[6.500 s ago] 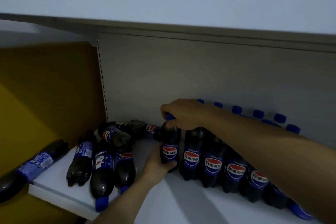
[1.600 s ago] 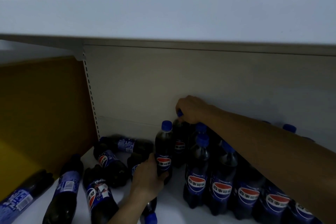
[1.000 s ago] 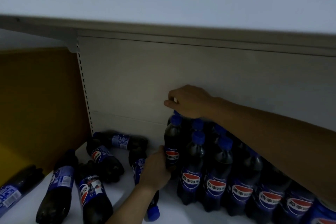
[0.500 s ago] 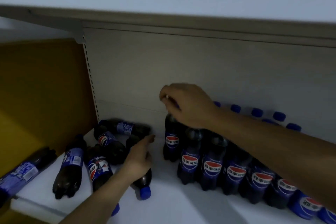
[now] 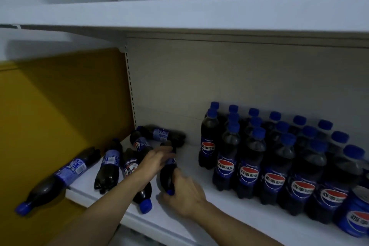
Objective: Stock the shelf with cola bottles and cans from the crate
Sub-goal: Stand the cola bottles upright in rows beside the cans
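Two bare forearms enter from bottom of frame, one lower left, one lower centre-right. No sleeves visible on either arm up to the frame edge. Left hand [image 5: 154,161] and right hand [image 5: 184,195]: bare, no gloves. No rings, watch, bracelet or wristband seen on fingers or wrists. Nails too blurred to tell. Left hand motion-blurred at the fingertips. Lighting dim, so fine detail on both arms is hard to read. No other body part in view.
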